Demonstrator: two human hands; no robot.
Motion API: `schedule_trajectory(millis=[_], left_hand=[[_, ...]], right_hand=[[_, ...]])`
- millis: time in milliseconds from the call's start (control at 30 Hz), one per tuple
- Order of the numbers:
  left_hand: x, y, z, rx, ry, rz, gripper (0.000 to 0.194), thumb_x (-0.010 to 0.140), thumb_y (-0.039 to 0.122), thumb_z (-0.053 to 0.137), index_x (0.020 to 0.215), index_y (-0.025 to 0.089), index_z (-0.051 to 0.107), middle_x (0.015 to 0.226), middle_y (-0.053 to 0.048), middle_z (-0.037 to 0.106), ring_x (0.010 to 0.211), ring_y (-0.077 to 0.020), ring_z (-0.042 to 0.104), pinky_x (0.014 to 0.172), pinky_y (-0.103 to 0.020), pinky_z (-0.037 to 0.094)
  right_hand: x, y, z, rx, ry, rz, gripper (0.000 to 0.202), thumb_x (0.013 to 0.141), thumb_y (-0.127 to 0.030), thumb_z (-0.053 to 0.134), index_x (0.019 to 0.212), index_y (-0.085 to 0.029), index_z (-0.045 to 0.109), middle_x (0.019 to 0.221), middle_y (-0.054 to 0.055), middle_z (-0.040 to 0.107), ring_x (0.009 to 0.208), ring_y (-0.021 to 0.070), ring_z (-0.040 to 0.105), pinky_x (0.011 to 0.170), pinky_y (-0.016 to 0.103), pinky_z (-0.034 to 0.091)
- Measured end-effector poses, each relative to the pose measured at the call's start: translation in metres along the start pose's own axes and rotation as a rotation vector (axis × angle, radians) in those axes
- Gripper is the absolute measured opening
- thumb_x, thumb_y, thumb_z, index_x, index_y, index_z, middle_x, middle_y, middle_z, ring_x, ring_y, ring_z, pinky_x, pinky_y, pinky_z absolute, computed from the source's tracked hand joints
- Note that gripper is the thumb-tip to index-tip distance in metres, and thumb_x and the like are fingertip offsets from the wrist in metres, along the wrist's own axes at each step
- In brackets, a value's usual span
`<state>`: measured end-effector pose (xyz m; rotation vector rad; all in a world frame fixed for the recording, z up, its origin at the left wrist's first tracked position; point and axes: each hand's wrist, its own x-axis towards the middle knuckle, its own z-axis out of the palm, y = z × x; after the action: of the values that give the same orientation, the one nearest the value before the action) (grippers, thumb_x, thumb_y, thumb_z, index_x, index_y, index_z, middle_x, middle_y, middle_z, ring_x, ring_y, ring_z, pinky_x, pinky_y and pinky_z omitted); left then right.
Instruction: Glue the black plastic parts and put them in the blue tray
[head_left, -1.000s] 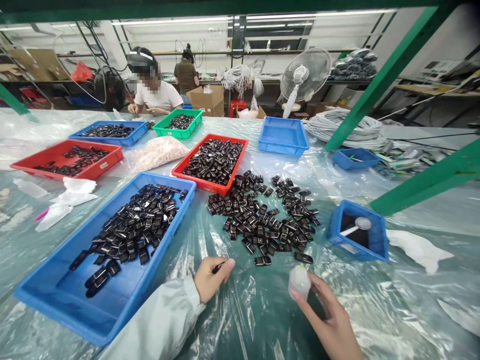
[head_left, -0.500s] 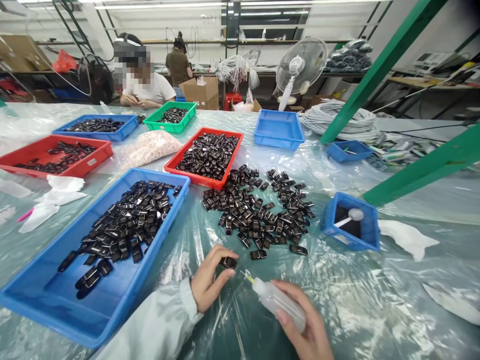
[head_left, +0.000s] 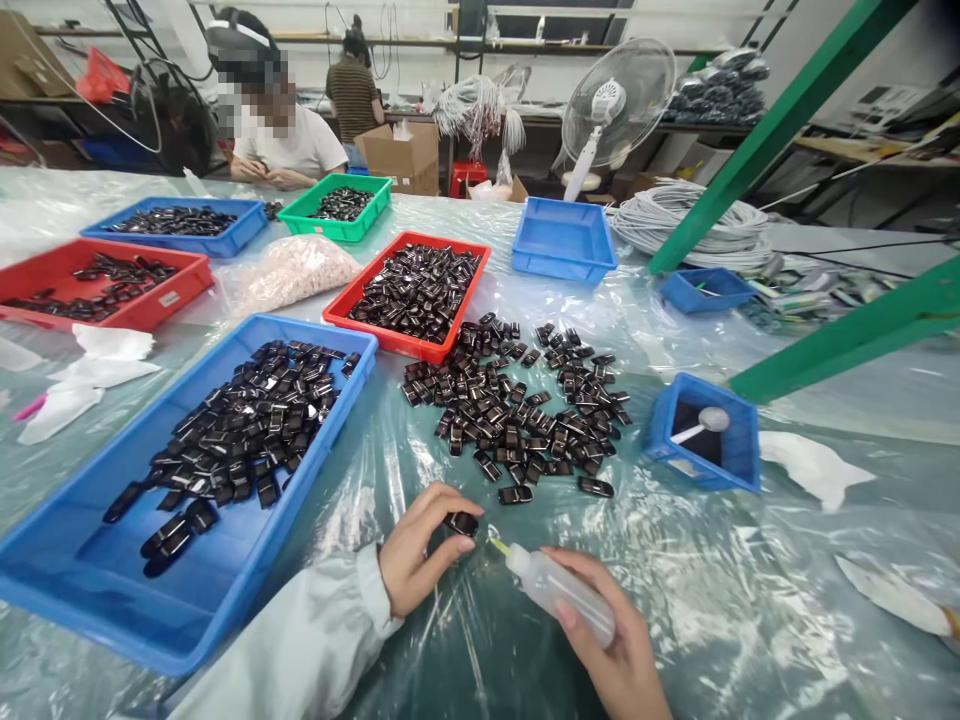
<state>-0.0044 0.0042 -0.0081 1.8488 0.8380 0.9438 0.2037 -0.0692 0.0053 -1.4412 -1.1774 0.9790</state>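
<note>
Between the thumb and fingers of my left hand (head_left: 421, 552) is a small glossy black plastic part (head_left: 461, 523), held just above the table. My right hand (head_left: 611, 630) is wrapped round a translucent squeeze bottle (head_left: 568, 596), tilted so that its thin yellowish nozzle (head_left: 498, 545) points at the black part. A short gap separates tip and part. Beyond my hands, a loose pile of similar black parts (head_left: 525, 435) lies on the plastic sheet. More of them fill the large blue tray (head_left: 82, 590) at my left and the red tray (head_left: 360, 325) behind the pile.
A small blue bin (head_left: 701, 475) with a white spoon (head_left: 711, 420) stands right of the pile, near a green post (head_left: 840, 340). Farther back are a blue tray (head_left: 564, 265), a green tray (head_left: 334, 228) and a bag of pale pieces (head_left: 292, 275). A co-worker (head_left: 289, 140) sits across the table.
The view has tilted down slightly. My left hand has turned the black part a little, and both hands keep their holds. The bottle stays close to the part.
</note>
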Motion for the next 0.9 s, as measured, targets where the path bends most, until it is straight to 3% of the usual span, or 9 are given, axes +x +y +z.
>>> schedule_trajectory(millis=[167, 333, 533, 900], left_hand=[[0.000, 0.000, 0.000, 0.014, -0.002, 0.008, 0.025, 0.096, 0.034, 0.044, 0.114, 0.020, 0.053, 0.100, -0.009, 0.052, 0.093, -0.0210, 0.053, 0.082, -0.034, 0.044], [-0.001, 0.002, 0.001, 0.047, 0.002, 0.039, 0.024, 0.095, 0.032, 0.047, 0.114, 0.020, 0.054, 0.100, -0.009, 0.053, 0.092, -0.0217, 0.052, 0.082, -0.034, 0.043], [-0.001, 0.004, 0.003, 0.062, 0.008, 0.107, 0.024, 0.094, 0.032, 0.050, 0.112, 0.019, 0.056, 0.095, -0.009, 0.060, 0.087, -0.0213, 0.052, 0.078, -0.034, 0.043], [-0.004, 0.008, 0.008, 0.065, 0.054, 0.124, 0.021, 0.092, 0.030, 0.055, 0.108, 0.017, 0.059, 0.087, -0.008, 0.064, 0.078, -0.0197, 0.055, 0.070, -0.032, 0.044]], right_hand=[[0.001, 0.007, -0.005, -0.047, -0.023, -0.034, 0.024, 0.082, -0.048, 0.063, 0.097, -0.030, 0.069, 0.094, 0.002, 0.070, 0.082, 0.0185, 0.065, 0.070, 0.020, 0.051], [0.003, 0.011, -0.011, -0.118, -0.139, -0.091, 0.024, 0.084, -0.041, 0.061, 0.101, -0.025, 0.066, 0.096, 0.006, 0.071, 0.081, 0.0210, 0.067, 0.067, 0.024, 0.054], [0.001, 0.000, -0.004, -0.027, 0.038, 0.055, 0.034, 0.079, -0.055, 0.062, 0.095, -0.025, 0.063, 0.090, 0.004, 0.066, 0.076, 0.0205, 0.064, 0.064, 0.024, 0.051], [0.007, -0.003, -0.001, 0.025, 0.047, 0.131, 0.035, 0.081, -0.058, 0.057, 0.084, -0.024, 0.063, 0.073, 0.001, 0.064, 0.062, 0.0182, 0.060, 0.053, 0.022, 0.048]])
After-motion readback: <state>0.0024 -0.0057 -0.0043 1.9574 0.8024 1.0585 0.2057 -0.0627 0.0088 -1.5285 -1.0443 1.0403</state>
